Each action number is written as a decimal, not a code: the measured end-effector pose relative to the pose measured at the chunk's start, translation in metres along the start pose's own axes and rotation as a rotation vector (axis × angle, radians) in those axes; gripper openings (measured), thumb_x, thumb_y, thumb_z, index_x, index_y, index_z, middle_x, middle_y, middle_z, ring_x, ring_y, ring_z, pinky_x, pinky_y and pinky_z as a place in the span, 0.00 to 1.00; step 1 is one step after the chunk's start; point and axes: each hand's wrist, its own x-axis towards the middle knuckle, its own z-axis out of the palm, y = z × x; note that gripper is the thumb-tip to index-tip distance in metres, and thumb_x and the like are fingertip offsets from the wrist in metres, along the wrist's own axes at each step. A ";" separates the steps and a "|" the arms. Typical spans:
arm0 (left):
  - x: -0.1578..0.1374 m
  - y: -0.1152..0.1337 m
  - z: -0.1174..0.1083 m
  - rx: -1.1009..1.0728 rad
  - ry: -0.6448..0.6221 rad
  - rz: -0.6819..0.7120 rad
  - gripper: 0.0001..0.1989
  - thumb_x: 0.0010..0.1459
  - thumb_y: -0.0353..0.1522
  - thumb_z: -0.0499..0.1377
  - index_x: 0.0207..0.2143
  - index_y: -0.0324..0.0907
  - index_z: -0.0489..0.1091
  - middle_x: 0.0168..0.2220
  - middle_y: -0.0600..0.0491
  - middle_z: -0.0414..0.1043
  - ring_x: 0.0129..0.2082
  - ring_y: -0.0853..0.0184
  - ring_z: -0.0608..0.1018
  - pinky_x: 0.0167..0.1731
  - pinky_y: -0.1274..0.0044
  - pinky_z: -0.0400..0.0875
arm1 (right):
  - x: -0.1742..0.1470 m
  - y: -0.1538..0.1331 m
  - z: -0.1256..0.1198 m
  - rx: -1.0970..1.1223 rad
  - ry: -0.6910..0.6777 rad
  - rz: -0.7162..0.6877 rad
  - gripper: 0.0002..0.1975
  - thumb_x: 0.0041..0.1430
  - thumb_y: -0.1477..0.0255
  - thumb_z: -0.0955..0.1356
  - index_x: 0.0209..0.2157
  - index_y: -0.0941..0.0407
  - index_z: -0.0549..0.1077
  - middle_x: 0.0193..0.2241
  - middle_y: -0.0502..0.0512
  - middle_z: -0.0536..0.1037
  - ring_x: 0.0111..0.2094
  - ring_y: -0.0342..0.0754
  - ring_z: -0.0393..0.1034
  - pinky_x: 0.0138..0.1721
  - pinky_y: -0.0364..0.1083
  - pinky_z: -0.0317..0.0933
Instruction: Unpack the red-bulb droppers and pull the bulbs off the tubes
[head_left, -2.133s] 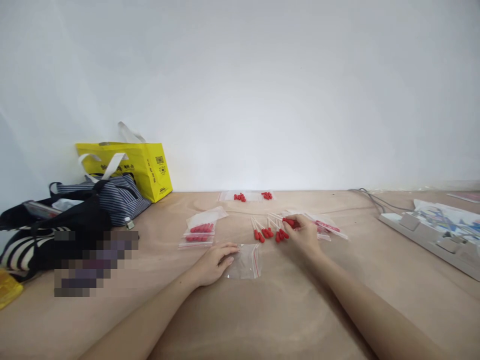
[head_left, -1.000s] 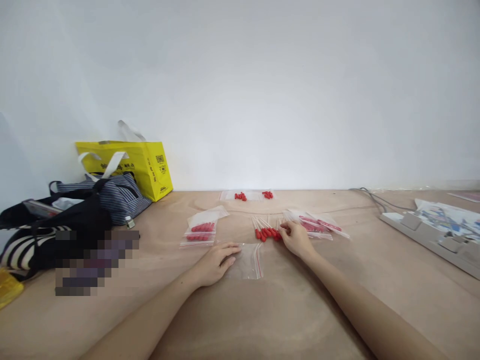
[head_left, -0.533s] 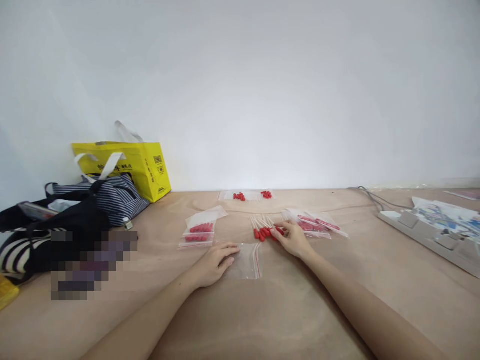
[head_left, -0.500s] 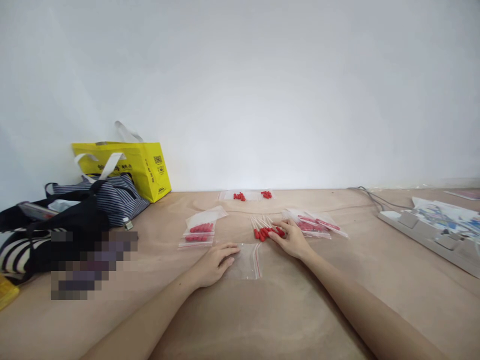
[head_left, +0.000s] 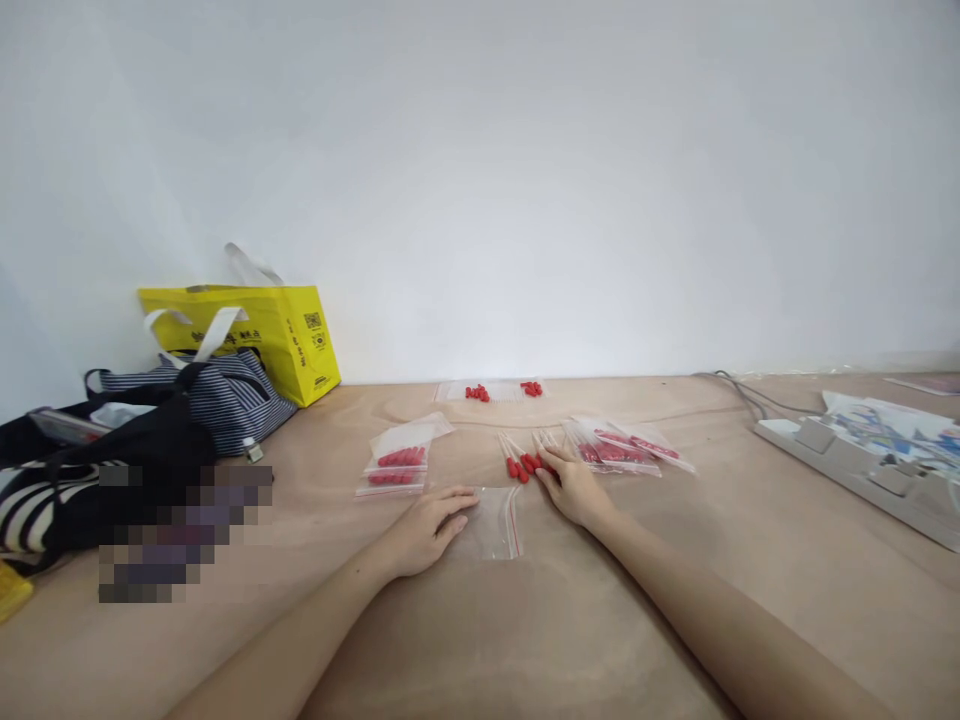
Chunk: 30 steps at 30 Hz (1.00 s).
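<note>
My left hand (head_left: pixel 430 530) lies with fingers stretched out, their tips on the left part of a clear zip bag (head_left: pixel 491 525) that has a red line along its right edge. My right hand (head_left: pixel 576 488) reaches a small group of red-tipped pale sticks (head_left: pixel 516 466). Its fingers and thumb are curled on the red ends of some sticks at the right of the group and partly hide them. Left of these, several sticks lie loose on the wooden table with their red ends toward me.
Filled zip bags lie at left (head_left: pixel 401 457) and right (head_left: pixel 622 447) of the sticks. Farther back are bags with small red pieces (head_left: pixel 478 393). A yellow bag (head_left: pixel 300 345), striped bag (head_left: pixel 236 405) and black bag (head_left: pixel 150 445) stand left. A white power strip (head_left: pixel 847 480) lies right.
My right hand has shifted slightly, curling its fingers closer on the red ends. A gap has opened between the sticks at left and those at my hand. The left hand stays put.
</note>
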 end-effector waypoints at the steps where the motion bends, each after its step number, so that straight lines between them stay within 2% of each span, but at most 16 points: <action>1: 0.000 0.001 0.000 -0.003 0.007 0.001 0.17 0.55 0.31 0.48 0.46 0.45 0.66 0.50 0.51 0.65 0.50 0.65 0.66 0.50 0.69 0.59 | 0.000 -0.001 0.000 -0.017 -0.002 -0.005 0.15 0.56 0.72 0.60 0.45 0.56 0.67 0.48 0.59 0.67 0.49 0.49 0.60 0.48 0.47 0.55; 4: 0.001 0.003 0.000 -0.018 0.051 -0.013 0.13 0.53 0.30 0.50 0.40 0.44 0.69 0.45 0.52 0.69 0.44 0.66 0.70 0.46 0.72 0.63 | -0.001 -0.004 -0.002 -0.079 -0.030 -0.062 0.20 0.56 0.69 0.60 0.52 0.55 0.62 0.52 0.60 0.63 0.53 0.51 0.55 0.51 0.51 0.50; 6: 0.002 0.004 0.000 -0.024 0.089 -0.046 0.10 0.51 0.30 0.52 0.35 0.42 0.71 0.40 0.52 0.72 0.40 0.66 0.72 0.42 0.74 0.64 | -0.001 -0.006 -0.002 -0.110 -0.067 -0.111 0.20 0.57 0.68 0.60 0.52 0.52 0.61 0.53 0.58 0.61 0.55 0.52 0.52 0.52 0.54 0.47; 9: 0.003 0.005 0.002 -0.025 0.138 -0.096 0.07 0.51 0.30 0.52 0.27 0.42 0.70 0.33 0.54 0.74 0.34 0.67 0.73 0.37 0.76 0.65 | 0.001 -0.008 -0.003 -0.127 -0.113 -0.128 0.17 0.59 0.70 0.57 0.49 0.50 0.65 0.51 0.55 0.65 0.53 0.50 0.54 0.52 0.54 0.46; 12: 0.004 0.005 0.003 -0.003 0.156 -0.127 0.07 0.51 0.31 0.52 0.24 0.41 0.68 0.29 0.54 0.73 0.31 0.68 0.72 0.33 0.77 0.64 | 0.003 -0.010 -0.002 -0.147 -0.119 -0.121 0.16 0.60 0.72 0.56 0.46 0.53 0.67 0.49 0.56 0.67 0.51 0.48 0.57 0.51 0.52 0.47; 16: 0.004 0.007 0.004 0.031 0.169 -0.079 0.07 0.52 0.31 0.51 0.25 0.41 0.66 0.29 0.53 0.70 0.32 0.67 0.71 0.33 0.76 0.64 | 0.003 -0.013 -0.002 -0.216 -0.107 -0.094 0.16 0.59 0.72 0.56 0.47 0.58 0.65 0.48 0.60 0.67 0.51 0.48 0.57 0.51 0.49 0.46; 19: 0.004 0.006 0.004 0.028 0.194 -0.077 0.05 0.51 0.31 0.52 0.31 0.41 0.66 0.35 0.51 0.69 0.37 0.65 0.70 0.38 0.73 0.63 | 0.001 -0.016 -0.001 -0.270 -0.079 -0.063 0.18 0.59 0.71 0.56 0.50 0.59 0.62 0.49 0.63 0.66 0.52 0.50 0.56 0.52 0.52 0.45; 22: 0.004 0.004 0.002 0.064 0.187 -0.109 0.10 0.50 0.32 0.53 0.37 0.41 0.66 0.39 0.49 0.68 0.42 0.62 0.68 0.42 0.70 0.61 | 0.000 -0.018 -0.002 -0.292 -0.065 -0.065 0.17 0.59 0.70 0.57 0.50 0.57 0.62 0.49 0.61 0.66 0.51 0.51 0.57 0.51 0.54 0.44; 26: 0.004 0.001 0.000 0.052 0.154 -0.158 0.11 0.49 0.34 0.55 0.36 0.41 0.67 0.37 0.50 0.68 0.38 0.64 0.70 0.39 0.72 0.63 | 0.000 -0.015 -0.003 -0.274 -0.073 -0.092 0.16 0.59 0.75 0.55 0.46 0.54 0.65 0.47 0.57 0.69 0.48 0.49 0.60 0.50 0.54 0.43; 30: 0.006 0.002 0.001 0.044 0.120 -0.246 0.07 0.49 0.33 0.54 0.31 0.41 0.68 0.30 0.53 0.70 0.31 0.67 0.71 0.31 0.76 0.63 | 0.002 -0.011 -0.001 -0.245 -0.043 -0.070 0.15 0.58 0.77 0.56 0.41 0.52 0.69 0.43 0.55 0.72 0.45 0.48 0.62 0.49 0.52 0.42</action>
